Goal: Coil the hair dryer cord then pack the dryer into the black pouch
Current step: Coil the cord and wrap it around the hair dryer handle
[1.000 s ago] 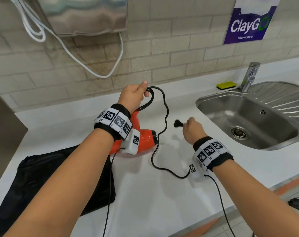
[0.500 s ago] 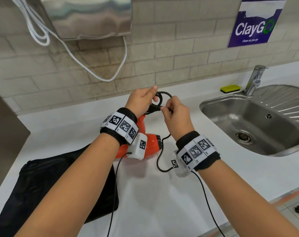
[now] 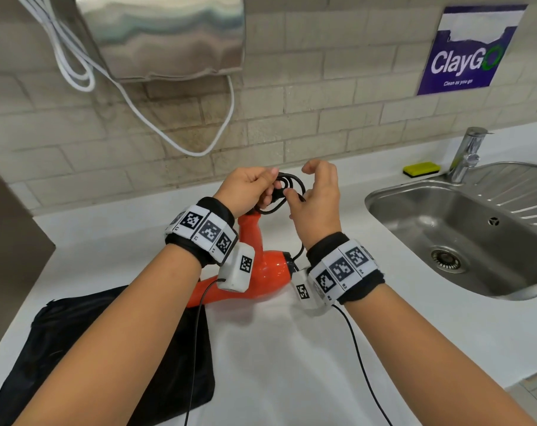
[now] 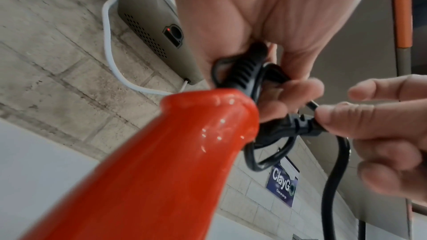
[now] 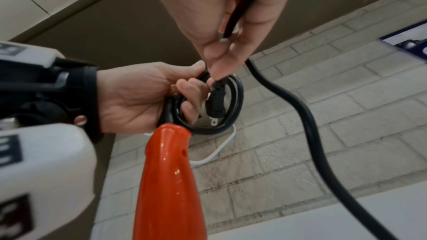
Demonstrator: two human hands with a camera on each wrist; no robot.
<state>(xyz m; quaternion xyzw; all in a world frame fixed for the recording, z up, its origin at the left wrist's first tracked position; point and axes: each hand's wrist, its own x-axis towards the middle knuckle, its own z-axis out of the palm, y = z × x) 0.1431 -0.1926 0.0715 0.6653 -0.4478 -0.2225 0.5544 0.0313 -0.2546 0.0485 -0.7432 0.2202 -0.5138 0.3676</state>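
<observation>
The orange hair dryer [image 3: 262, 267] lies on the white counter [image 3: 291, 364] with its handle [image 4: 173, 161] tilted up toward my hands. My left hand [image 3: 261, 187] grips the black cord [image 3: 293, 182], gathered in a few small loops just above the handle end. My right hand [image 3: 293, 196] pinches the plug [image 4: 298, 127] between thumb and finger, right against the loops [image 5: 233, 101]. One short strand of cord [image 3: 298, 256] still hangs down to the dryer's body. The black pouch [image 3: 107, 348] lies flat at the counter's near left, partly under my left forearm.
A steel sink [image 3: 460, 235] with a faucet [image 3: 470, 152] fills the right side, and a yellow sponge [image 3: 420, 169] sits behind it. A metal hand dryer [image 3: 162, 35] with a white cable [image 3: 181, 142] hangs on the tiled wall above. The counter's front edge is close.
My right hand carried the plug from the counter up to my left hand. The long slack cord has left the counter and now sits in loops held by my left hand.
</observation>
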